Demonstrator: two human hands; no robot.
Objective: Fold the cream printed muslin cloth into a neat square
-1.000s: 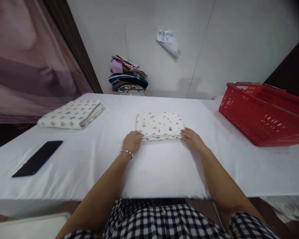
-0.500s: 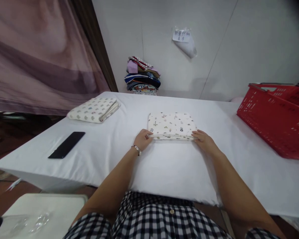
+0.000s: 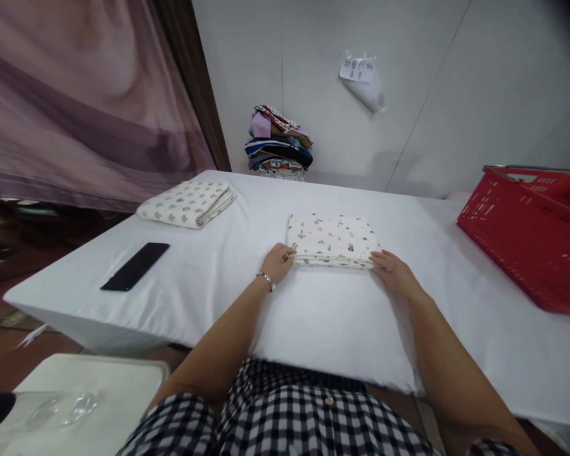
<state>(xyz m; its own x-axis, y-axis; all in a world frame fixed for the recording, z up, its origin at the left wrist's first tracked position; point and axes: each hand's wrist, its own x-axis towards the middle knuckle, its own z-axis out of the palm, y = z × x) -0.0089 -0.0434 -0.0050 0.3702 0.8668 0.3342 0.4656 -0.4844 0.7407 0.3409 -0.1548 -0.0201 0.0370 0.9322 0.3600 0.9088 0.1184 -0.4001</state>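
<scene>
A folded white cloth (image 3: 332, 234) with small printed figures lies flat on the white-covered table, its layered edge facing me. My left hand (image 3: 278, 261) pinches the near left corner between thumb and fingers. At the near right corner, my right hand (image 3: 393, 271) grips the layers, fingers on top and thumb hidden from sight. Farther left rests a second folded cloth (image 3: 185, 204), cream with a grey leaf-like print, which neither hand touches.
A black phone-like slab (image 3: 135, 266) lies on the left of the table (image 3: 332, 323). The red plastic basket (image 3: 527, 234) stands at right. Behind the table rises a stack of folded fabrics (image 3: 280, 142). A pale stool or bin lid (image 3: 95, 392) sits lower left.
My view has swung left, so everything appears farther right. Both hands stay at the cloth's near corners; the left fingers have closed into a pinch on its edge.
</scene>
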